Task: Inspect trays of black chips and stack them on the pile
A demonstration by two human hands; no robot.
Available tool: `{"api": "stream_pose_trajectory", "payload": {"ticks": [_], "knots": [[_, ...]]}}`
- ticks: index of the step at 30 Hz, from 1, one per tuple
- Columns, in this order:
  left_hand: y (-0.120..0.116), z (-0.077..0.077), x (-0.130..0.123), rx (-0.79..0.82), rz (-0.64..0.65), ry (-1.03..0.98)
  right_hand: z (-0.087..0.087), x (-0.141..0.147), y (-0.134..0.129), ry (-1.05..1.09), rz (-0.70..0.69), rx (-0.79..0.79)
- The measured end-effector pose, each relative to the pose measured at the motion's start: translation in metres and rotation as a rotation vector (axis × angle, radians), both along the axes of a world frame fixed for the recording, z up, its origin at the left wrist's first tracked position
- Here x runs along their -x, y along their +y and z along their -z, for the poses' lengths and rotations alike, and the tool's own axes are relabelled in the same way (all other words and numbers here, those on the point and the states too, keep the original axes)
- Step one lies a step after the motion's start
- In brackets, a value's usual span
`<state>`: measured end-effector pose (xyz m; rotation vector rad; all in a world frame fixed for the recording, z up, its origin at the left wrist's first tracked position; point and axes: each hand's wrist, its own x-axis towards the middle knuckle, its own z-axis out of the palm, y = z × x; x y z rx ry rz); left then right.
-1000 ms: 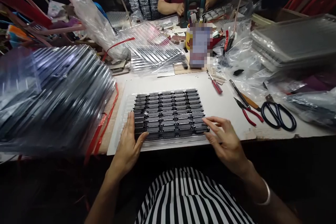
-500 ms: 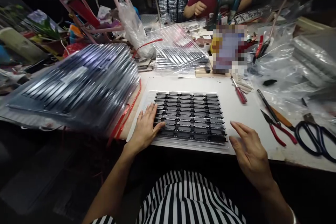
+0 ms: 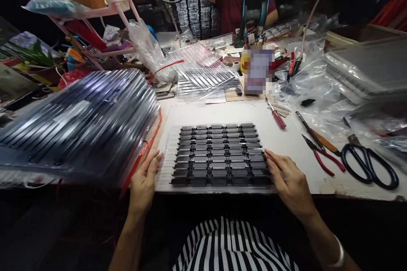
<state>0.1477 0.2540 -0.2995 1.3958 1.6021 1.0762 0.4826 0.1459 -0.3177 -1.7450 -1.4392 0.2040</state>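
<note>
Rows of black pin-edged parts, resembling electronic chips, lie in a clear ribbed plastic tray on a white board. My left hand is at the tray's left edge, fingers together and thumb against the rim. On the opposite side, my right hand pinches the right edge beside the end of the rows, its fingertips partly hidden behind the thumb. The tray lies flat near the table's front edge.
At left is a stack of filled plastic trays with red straps. Clear trays lie behind the board. To the right are a screwdriver, pliers and scissors. A person in a dark red shirt sits opposite.
My left hand has moved off the black parts to the tray's left edge. My right hand has come in to the right edge. The tray sits slightly differently, and the view has shifted right.
</note>
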Motion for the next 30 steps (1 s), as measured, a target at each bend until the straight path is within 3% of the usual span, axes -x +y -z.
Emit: {"api": "stream_pose_trajectory", "payload": {"ticks": [3,6,8,10,14,17,20,24,26,30], "knots": [[-0.015,-0.008,0.01,0.089,0.0,0.083,-0.008,0.0,-0.026,0.078,-0.025,0.079],[-0.025,-0.014,0.026,0.093,-0.079,0.199,-0.014,-0.006,-0.049,0.142,0.043,0.196],[-0.028,-0.015,0.038,0.115,-0.108,0.298,-0.014,-0.011,-0.059,0.157,0.098,0.29],[-0.031,-0.016,0.047,0.197,-0.076,0.319,-0.01,-0.014,-0.063,0.242,0.068,0.416],[-0.039,-0.023,0.051,0.344,-0.043,0.073,-0.005,-0.005,-0.063,0.697,-0.012,0.579],[-0.042,-0.032,0.046,0.434,-0.058,-0.187,-0.009,0.003,-0.056,1.06,0.073,0.516],[-0.036,-0.037,0.038,0.494,-0.05,-0.483,-0.019,0.004,-0.043,1.287,0.16,0.466],[-0.017,-0.038,0.018,0.665,0.087,-0.857,-0.03,-0.003,-0.015,1.318,0.186,0.53],[-0.006,-0.04,0.008,0.651,0.131,-0.865,-0.032,-0.004,-0.002,1.271,0.224,0.494],[0.006,-0.051,-0.001,0.478,0.149,-0.724,-0.023,-0.003,0.01,1.196,0.381,0.362]]}}
